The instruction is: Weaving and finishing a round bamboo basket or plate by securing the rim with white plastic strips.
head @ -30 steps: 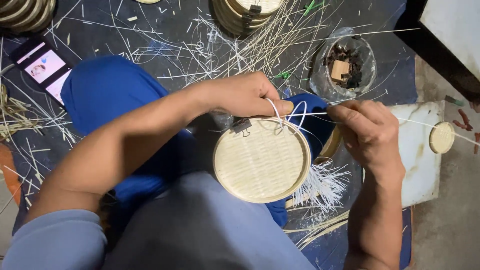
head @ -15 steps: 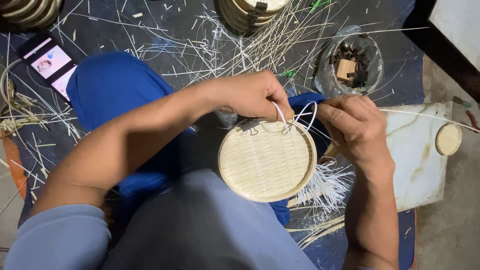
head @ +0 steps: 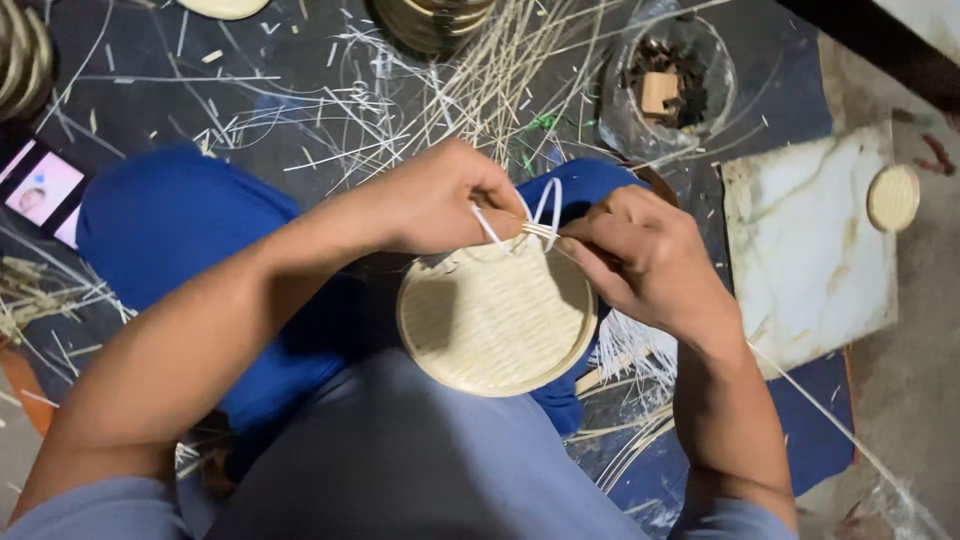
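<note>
We see a round, pale woven bamboo tray (head: 497, 322) lying roughly flat on the lap, flat weave facing up, rim intact. At its far edge a thin white strip (head: 545, 212) loops upward, apparently threaded through the rim.

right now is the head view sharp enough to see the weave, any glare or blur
Head view: the round woven tray is sharp, its weave readable; the left hand and right hand show slight softness, no smear; the pale slab is bright but not blown out; the floor at the corners falls dim.
</note>
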